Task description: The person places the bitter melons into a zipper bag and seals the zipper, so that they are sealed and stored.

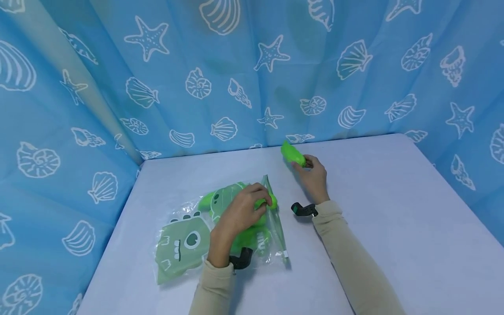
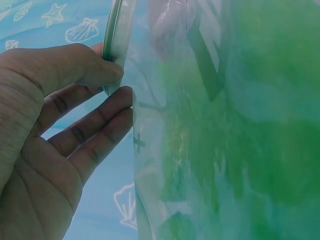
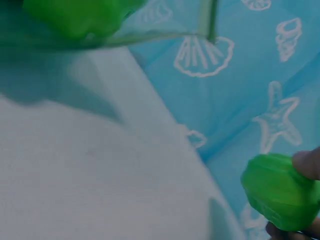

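A clear zip bag (image 1: 184, 245) with a green one-eyed monster print lies at the left of the table, its opening strip (image 1: 278, 227) facing right. Bright green items (image 1: 245, 238) show through the plastic; their kind is unclear. My left hand (image 1: 240, 211) pinches the bag's edge, and the left wrist view shows thumb and fingers (image 2: 102, 70) at the green strip (image 2: 114, 42). Beyond and to the right, my right hand (image 1: 313, 177) holds a bright green, rounded, ridged object (image 1: 292, 153) above the table. That object (image 3: 280, 192) appears partly cut off in the right wrist view.
A white table (image 1: 378, 210) extends to the right of the bag. Behind its back edge and along both sides hangs a blue curtain (image 1: 244, 61) with white shells and starfish. Black wrist mounts (image 1: 304, 209) stick out from the sleeves.
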Demonstrator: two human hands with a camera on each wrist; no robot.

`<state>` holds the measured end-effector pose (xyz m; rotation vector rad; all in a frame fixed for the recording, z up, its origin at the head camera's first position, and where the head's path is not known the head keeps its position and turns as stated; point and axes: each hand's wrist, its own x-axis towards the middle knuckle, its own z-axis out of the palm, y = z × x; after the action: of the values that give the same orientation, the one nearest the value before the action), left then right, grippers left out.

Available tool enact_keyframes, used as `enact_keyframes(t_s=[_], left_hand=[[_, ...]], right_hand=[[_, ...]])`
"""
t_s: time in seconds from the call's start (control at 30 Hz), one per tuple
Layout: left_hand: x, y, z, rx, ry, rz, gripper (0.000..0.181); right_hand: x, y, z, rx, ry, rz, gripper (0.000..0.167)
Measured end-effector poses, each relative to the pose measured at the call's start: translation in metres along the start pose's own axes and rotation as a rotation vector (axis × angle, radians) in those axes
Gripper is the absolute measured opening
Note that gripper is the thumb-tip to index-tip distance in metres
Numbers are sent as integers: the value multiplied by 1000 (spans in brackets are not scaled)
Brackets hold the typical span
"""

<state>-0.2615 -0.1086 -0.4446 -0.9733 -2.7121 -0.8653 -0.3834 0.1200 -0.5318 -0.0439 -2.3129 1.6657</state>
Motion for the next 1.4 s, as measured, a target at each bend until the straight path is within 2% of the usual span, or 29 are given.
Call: enact_keyframes(t_s=[0.23,0.37,0.5,0.77,1.03,1.4], left_hand=[[1,1,2,-17,11,14,13],[1,0,1,-14,13,20,15],[2,-1,0,-20,9,22,15],[0,0,0,-34,8,23,14],[0,0,-1,-36,8,16,14],[-1,1,0,-22,15,26,15]], right_hand=[[-14,-24,-29,-50,-88,-82,59],[-19,-32,-48,-76,-184,-109,61],[-21,-37,-69,-97,-290,-104,63],[-27,-46,-108,-180,-458,-17,66],[-34,-53,-121,-187,-574,-55,53],[-35,-51,-131,-221,-705,-92,50]])
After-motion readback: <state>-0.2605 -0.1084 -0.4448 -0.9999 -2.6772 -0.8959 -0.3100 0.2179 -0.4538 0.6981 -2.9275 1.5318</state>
